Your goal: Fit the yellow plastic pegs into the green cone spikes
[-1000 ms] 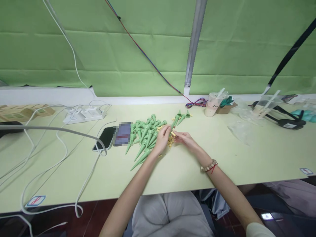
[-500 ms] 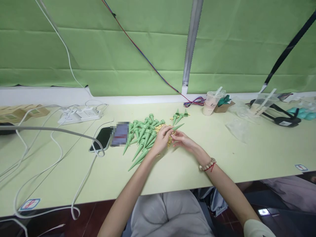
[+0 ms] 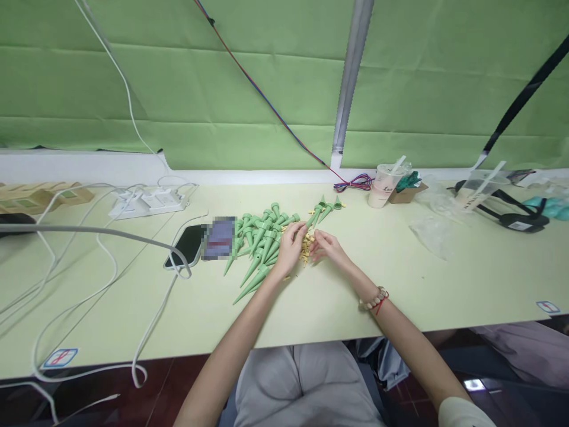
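A heap of green plastic cone spikes point(image 3: 258, 243) lies in the middle of the pale green table point(image 3: 311, 302). My left hand point(image 3: 291, 246) is closed on one green spike point(image 3: 306, 224) that points up and away to the right. My right hand point(image 3: 326, 248) rests just right of it, fingers curled over a small pile of yellow plastic bits point(image 3: 306, 249); whether it holds one I cannot see. A few more green spikes point(image 3: 324, 209) lie apart behind the hands.
A phone point(image 3: 185, 246) and a blurred card point(image 3: 219, 238) lie left of the heap. White cables point(image 3: 102, 261) and a power strip point(image 3: 149, 203) cover the left side. A drink cup point(image 3: 383, 187), a clear bag point(image 3: 433, 231) and a black strap point(image 3: 511, 216) sit at the right.
The spike in my left hand has tipped from nearly level to steeper. My right hand has moved in closer over the yellow bits.
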### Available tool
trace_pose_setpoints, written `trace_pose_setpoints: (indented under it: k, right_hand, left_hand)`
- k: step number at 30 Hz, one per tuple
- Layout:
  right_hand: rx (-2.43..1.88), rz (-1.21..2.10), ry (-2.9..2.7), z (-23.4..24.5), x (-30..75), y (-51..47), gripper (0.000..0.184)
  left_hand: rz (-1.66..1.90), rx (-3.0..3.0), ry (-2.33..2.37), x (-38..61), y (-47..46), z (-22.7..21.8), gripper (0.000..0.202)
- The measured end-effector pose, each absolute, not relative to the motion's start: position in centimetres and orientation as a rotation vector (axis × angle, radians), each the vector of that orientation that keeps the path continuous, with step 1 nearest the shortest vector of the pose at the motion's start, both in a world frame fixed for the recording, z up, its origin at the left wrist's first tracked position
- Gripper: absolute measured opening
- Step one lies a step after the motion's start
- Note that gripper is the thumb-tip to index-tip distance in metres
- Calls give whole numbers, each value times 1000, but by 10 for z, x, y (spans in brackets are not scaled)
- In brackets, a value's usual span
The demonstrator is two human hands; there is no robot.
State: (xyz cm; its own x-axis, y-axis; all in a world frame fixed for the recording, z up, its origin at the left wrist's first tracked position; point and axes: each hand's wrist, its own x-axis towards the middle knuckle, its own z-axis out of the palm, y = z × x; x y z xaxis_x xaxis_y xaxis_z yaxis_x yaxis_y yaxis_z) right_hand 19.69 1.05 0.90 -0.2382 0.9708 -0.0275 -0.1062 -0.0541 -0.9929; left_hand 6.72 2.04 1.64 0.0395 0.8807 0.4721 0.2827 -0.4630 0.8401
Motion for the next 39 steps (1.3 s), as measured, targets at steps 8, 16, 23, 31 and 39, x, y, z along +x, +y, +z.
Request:
trace_pose_setpoints:
  k: [8, 16, 23, 31, 39]
  right_hand:
    - [-849, 1943, -952, 14, 202, 11, 16]
    - [-1106, 1503, -1223, 11, 203, 15, 21]
    - [-1001, 1336, -1290, 5, 204, 15, 31]
    - [-946, 761, -1592, 2, 203, 9, 22]
    - [-944, 1494, -1157, 6, 202, 13, 34]
  left_hand:
    - [1431, 1870, 1067, 68, 16, 21, 24]
    - [1406, 1894, 1265, 66, 16, 20, 24]
    - [1461, 1784, 1195, 68, 18, 20, 28]
    - [1268, 1235, 1081, 67, 21, 16, 41]
    - [1431, 1535, 1023, 64, 21, 19, 31]
